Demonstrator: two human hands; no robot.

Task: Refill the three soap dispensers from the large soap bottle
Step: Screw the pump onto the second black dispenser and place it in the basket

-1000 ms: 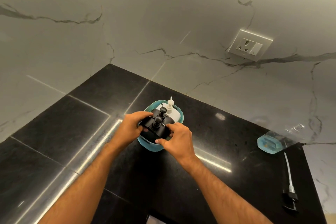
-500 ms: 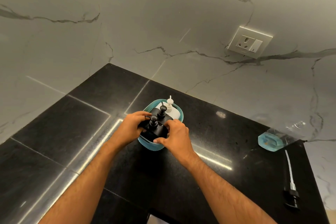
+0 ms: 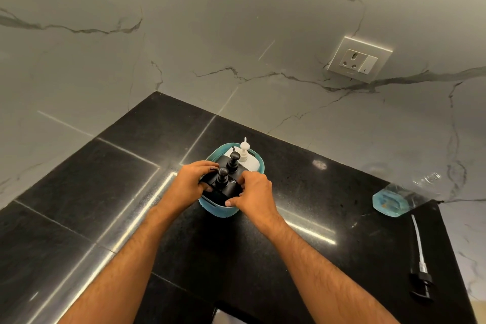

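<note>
Both hands, left hand (image 3: 194,181) and right hand (image 3: 253,192), gripped the near black dispenser (image 3: 222,184) in the teal basket (image 3: 259,163) on the table (image 3: 315,218); lifting it crooked risked snagging its neighbours, and the large soap bottle (image 3: 391,202) lay uncapped, liable to leak

Dim, warm light; bright streaks of glare cross the black countertop (image 3: 79,192) around the teal basket (image 3: 223,212). Wide-angle bending warps the edges.

No readable text, label or number shows anywhere (the dispensers' faces are turned or hidden).
</note>
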